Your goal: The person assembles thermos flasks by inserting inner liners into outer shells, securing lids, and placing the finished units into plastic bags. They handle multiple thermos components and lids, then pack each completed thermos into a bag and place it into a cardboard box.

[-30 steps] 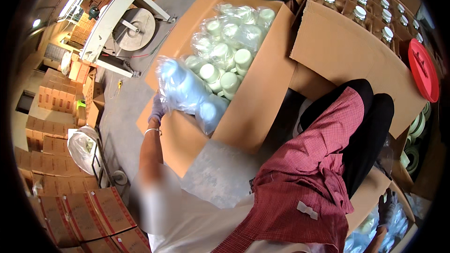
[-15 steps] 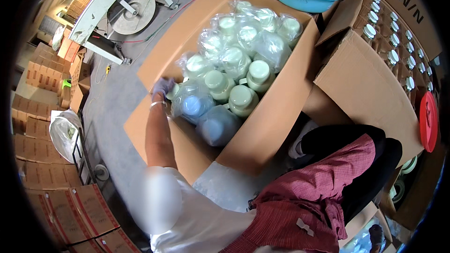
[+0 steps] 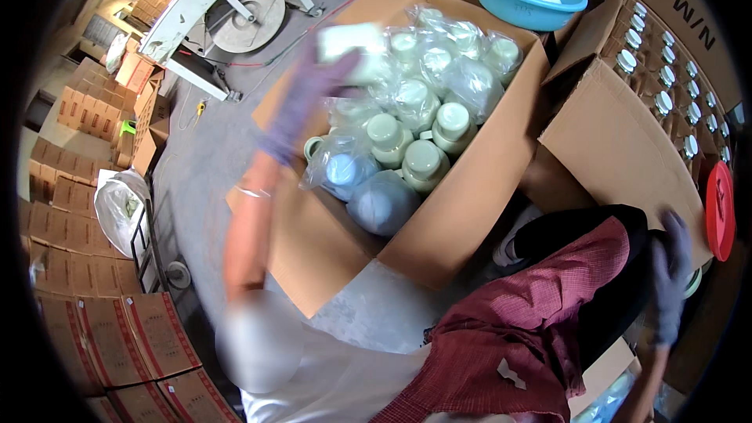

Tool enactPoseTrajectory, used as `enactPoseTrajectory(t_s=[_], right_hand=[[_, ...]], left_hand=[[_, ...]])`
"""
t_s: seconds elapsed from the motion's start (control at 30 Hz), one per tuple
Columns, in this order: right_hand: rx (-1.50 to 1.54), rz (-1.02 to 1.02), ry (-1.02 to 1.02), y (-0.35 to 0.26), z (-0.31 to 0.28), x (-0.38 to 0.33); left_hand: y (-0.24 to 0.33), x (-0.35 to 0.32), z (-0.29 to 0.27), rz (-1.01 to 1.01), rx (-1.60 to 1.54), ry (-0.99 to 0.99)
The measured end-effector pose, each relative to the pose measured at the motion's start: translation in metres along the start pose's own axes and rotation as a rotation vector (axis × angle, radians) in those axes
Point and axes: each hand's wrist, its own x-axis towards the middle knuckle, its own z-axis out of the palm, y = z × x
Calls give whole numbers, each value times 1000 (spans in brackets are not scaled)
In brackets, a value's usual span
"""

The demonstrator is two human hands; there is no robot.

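My left hand (image 3: pixel 309 94), in a purple-grey glove, grips a pale green jug (image 3: pixel 352 51) above the left side of a large open cardboard box (image 3: pixel 462 211). Both hand and jug are smeared by motion. Inside the box stand several pale green lidded jugs (image 3: pixel 427 164) with handles, many in clear plastic bags (image 3: pixel 474 86). Toward the near corner sit two bagged bluish ones (image 3: pixel 384 204). At the right, my gloved right hand (image 3: pixel 670 274) is raised beside my knee, slightly blurred, fingers stretched and holding nothing visible.
A blue basin (image 3: pixel 525 8) of white pieces sits behind the box. To the right, a carton (image 3: pixel 627 141) holds white-capped jars in dividers, with a red lid (image 3: pixel 719 211) at its edge. Stacked cartons (image 3: pixel 141 345) line the left. A white-framed table (image 3: pixel 196 12) stands at the back.
My left hand has risen from the box's left edge and now carries a pale green jug above it. My right hand has come into view at the right. The view has shifted slightly.
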Motion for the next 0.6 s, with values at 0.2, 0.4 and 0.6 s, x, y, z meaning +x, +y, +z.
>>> enactPoseTrajectory(t_s=[0.2, 0.4, 0.6], right_hand=[[834, -228, -173, -144, 147, 63], [35, -358, 265, -56, 47, 69], [-562, -219, 674, 92, -94, 79]], left_hand=[[-43, -22, 128, 452, 6, -497], [-381, 22, -213, -184, 967, 177], [-449, 6, -258, -611, 453, 321]])
